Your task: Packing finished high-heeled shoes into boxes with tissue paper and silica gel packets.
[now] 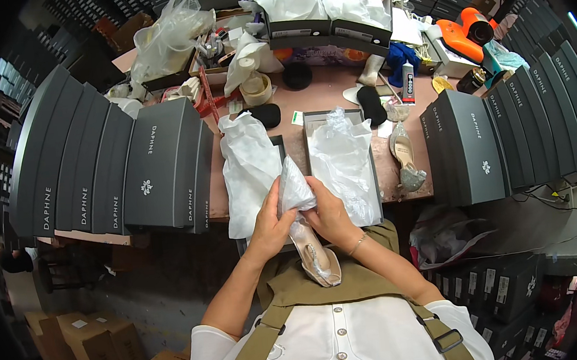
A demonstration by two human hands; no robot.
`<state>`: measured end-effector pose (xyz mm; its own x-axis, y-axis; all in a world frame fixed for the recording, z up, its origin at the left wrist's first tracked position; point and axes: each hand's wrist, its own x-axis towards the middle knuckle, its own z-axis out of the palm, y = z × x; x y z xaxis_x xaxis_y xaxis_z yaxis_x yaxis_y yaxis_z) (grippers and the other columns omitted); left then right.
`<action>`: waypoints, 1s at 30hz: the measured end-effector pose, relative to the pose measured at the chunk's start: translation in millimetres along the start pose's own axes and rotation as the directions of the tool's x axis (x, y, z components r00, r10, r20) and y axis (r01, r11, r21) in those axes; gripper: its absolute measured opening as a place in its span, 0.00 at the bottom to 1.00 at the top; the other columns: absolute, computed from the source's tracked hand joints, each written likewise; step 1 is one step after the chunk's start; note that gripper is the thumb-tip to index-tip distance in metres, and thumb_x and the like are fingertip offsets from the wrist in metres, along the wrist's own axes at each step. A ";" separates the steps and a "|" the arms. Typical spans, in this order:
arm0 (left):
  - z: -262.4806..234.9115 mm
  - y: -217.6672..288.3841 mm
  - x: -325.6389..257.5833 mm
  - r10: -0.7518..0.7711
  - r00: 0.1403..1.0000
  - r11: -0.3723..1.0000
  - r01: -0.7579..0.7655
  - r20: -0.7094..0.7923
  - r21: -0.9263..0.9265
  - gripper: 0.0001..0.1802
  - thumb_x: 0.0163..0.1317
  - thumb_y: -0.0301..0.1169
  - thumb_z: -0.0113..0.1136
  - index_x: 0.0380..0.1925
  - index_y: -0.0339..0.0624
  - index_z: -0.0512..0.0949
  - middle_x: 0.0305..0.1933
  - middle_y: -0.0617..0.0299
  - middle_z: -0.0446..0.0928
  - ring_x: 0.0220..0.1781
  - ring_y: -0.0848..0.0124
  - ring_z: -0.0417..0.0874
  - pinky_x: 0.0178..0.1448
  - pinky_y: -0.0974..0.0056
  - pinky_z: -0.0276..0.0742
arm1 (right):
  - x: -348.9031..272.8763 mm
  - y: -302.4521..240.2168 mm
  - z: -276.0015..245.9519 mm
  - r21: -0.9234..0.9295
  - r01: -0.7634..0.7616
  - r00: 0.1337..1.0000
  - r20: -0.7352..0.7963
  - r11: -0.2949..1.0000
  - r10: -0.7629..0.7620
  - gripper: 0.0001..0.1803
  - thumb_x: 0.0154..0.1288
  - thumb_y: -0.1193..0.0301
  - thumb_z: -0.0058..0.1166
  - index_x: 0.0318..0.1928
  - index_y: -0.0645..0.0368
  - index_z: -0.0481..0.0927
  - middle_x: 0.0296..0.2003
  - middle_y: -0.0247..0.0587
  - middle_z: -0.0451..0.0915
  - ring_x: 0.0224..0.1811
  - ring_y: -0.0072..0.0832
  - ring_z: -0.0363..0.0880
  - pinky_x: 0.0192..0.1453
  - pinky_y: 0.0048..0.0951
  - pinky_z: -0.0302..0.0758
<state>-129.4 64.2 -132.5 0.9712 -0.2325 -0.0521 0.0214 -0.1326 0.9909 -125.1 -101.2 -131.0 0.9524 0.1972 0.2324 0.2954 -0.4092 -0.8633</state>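
Close in front of my body, both hands hold one beige shoe (310, 250) with a sparkly strap, its heel end toward me. White translucent wrapping (295, 187) covers its far end. My left hand (269, 221) closes round the left side of the wrapped part, and my right hand (330, 212) grips the right side. Just beyond lies an open dark shoebox (378, 189) lined with crumpled white tissue (343, 165). More white tissue paper (249, 159) spreads to its left, partly over another dark box. A glittery silver shoe (404, 157) rests on the table at the right.
Dark grey shoeboxes stand in rows at left (163, 163) and right (461, 151). At the back are two tissue-filled boxes (330, 29), a tape roll (256, 89), a glue tube (408, 84), black pads (370, 104) and an orange tool (458, 40). Cartons (103, 340) sit on the floor.
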 end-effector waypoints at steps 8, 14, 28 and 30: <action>21.5 11.1 -20.4 0.176 0.942 0.929 -0.063 -0.284 0.365 0.39 0.51 0.18 0.58 0.66 0.31 0.58 0.56 0.44 0.71 0.60 0.57 0.74 0.62 0.61 0.69 | -1.3 -1.8 -7.5 0.022 0.153 0.988 -0.008 0.988 -0.152 0.31 0.53 0.83 0.50 0.61 0.62 0.64 0.47 0.60 0.74 0.48 0.55 0.76 0.50 0.43 0.75; 52.4 -33.7 -4.2 0.078 0.897 0.984 -0.138 -0.435 -0.109 0.31 0.52 0.17 0.50 0.61 0.32 0.66 0.53 0.48 0.75 0.56 0.61 0.77 0.61 0.62 0.70 | -12.6 1.6 -20.8 -0.004 0.125 0.992 0.035 0.992 -0.125 0.35 0.51 0.87 0.48 0.64 0.62 0.61 0.50 0.60 0.72 0.52 0.55 0.74 0.55 0.41 0.73; 16.5 -20.6 27.1 0.007 0.997 0.872 -0.045 -0.081 -0.487 0.27 0.53 0.13 0.55 0.57 0.32 0.72 0.49 0.61 0.79 0.50 0.73 0.79 0.56 0.68 0.74 | -5.8 -4.1 -46.7 0.046 0.052 0.988 0.146 0.998 -0.058 0.36 0.58 0.75 0.60 0.66 0.60 0.61 0.58 0.55 0.68 0.55 0.47 0.73 0.58 0.38 0.73; -4.6 4.0 18.7 -0.034 0.982 0.975 0.073 0.184 -0.209 0.25 0.54 0.17 0.59 0.55 0.36 0.74 0.49 0.62 0.80 0.50 0.75 0.79 0.56 0.69 0.74 | 7.1 -10.8 -71.2 0.064 0.086 0.984 0.153 0.994 -0.095 0.39 0.59 0.67 0.64 0.68 0.55 0.60 0.63 0.51 0.64 0.57 0.42 0.72 0.56 0.35 0.74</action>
<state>-110.0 63.8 -128.9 0.9097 -0.4011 -0.1078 0.1414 0.0552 0.9884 -116.2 -158.8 -88.2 0.8973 0.3688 0.2425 0.3711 -0.3330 -0.8669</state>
